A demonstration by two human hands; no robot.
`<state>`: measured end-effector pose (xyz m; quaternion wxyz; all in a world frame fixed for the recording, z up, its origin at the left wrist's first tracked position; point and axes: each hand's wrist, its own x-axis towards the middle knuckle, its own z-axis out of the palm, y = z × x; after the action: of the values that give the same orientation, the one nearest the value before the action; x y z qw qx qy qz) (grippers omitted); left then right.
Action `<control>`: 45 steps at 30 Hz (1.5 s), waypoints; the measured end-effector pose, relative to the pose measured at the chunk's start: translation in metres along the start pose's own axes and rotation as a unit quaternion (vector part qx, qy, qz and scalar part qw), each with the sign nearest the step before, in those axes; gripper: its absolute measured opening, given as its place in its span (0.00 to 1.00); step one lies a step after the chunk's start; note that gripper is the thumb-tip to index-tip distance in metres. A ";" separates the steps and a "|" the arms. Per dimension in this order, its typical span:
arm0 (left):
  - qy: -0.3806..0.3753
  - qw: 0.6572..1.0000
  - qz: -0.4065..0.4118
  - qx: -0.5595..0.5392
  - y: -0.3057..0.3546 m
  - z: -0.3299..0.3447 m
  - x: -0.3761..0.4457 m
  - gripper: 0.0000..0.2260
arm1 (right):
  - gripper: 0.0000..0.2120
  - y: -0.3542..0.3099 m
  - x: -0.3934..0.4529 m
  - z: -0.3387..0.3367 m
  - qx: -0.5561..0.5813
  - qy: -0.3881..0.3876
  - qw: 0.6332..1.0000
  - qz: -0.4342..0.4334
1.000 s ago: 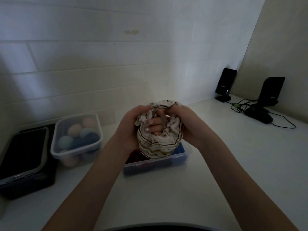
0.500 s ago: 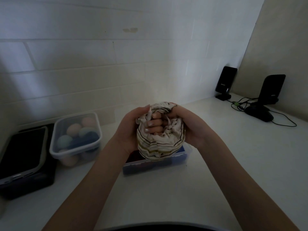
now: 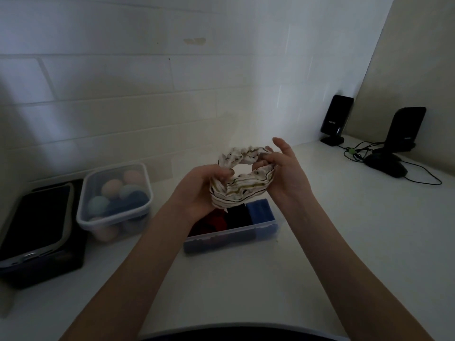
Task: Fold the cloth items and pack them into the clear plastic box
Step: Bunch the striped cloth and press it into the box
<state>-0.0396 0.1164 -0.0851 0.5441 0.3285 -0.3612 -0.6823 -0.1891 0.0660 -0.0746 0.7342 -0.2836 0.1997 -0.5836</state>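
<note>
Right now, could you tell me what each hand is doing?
Left hand: grips the left side of the striped cloth, held above the clear plastic box.
Right hand: pinches the cloth's right edge, index finger raised.

Cloth (image 3: 242, 183) held above the clear box (image 3: 231, 236), tub (image 3: 114, 200) to its left.

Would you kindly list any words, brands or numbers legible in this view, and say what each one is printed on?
Nothing can be read for certain.
Left black speaker: a small pale brand mark on its front, too blurred to read.
Right black speaker: a faint mark near its lower edge, too small to read.
Striped cloth, clear plastic box: no text visible.
</note>
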 end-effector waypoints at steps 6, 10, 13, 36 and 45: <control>0.062 0.974 0.045 0.214 -0.006 -0.001 0.000 0.15 | 0.17 0.001 -0.002 -0.002 -0.177 -0.033 0.980 -0.084; 0.134 0.944 0.114 0.279 -0.007 -0.003 0.000 0.17 | 0.18 -0.004 0.000 -0.005 -0.120 -0.020 0.989 -0.088; 0.175 0.872 0.203 0.409 -0.002 -0.007 -0.003 0.14 | 0.18 -0.004 -0.004 -0.011 -0.164 -0.015 0.983 -0.081; -0.032 0.584 0.112 0.803 -0.009 -0.007 -0.023 0.24 | 0.15 -0.021 -0.031 -0.016 -0.938 -0.165 0.296 -0.077; -0.083 0.512 -0.017 0.855 -0.002 -0.004 -0.016 0.23 | 0.24 -0.026 -0.015 -0.012 -0.945 -0.195 0.237 0.117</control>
<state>-0.0344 0.1321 -0.0882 -0.0431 0.5829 -0.8077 -0.0772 -0.2193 0.0742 -0.0674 0.0137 -0.8509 0.4891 0.1915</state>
